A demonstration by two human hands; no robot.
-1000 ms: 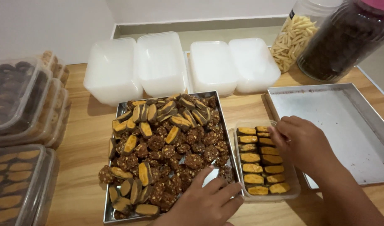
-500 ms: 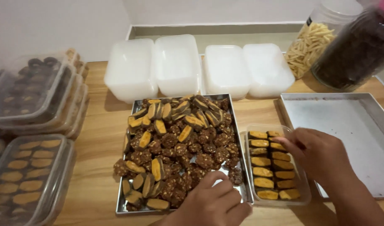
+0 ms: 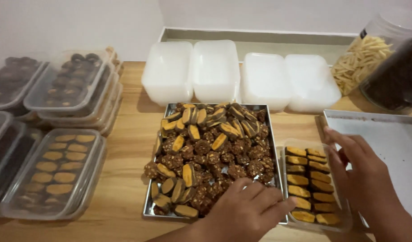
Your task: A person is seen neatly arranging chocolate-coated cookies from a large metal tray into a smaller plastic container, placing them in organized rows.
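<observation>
A metal tray (image 3: 147,207) in the middle of the wooden table is piled with dark round cookies and yellow-and-brown oval cookies (image 3: 208,152). My left hand (image 3: 241,213) lies palm down over the tray's near right corner, fingers bent onto the cookies; whether it grips one is hidden. Right of the tray stands a clear plastic container (image 3: 345,222) with two rows of yellow oval cookies (image 3: 307,183). My right hand (image 3: 365,179) rests against that container's right side, fingers spread along its rim.
Several white plastic containers (image 3: 215,71) stand upside down at the back. Closed clear boxes of cookies (image 3: 53,172) are stacked at the left. An empty metal tray (image 3: 385,134) lies at the right, with two jars (image 3: 385,58) behind it.
The view has swung to the left and nearer. My left hand has moved right along the tray's near edge, toward the clear container. My right hand stays at that container.
</observation>
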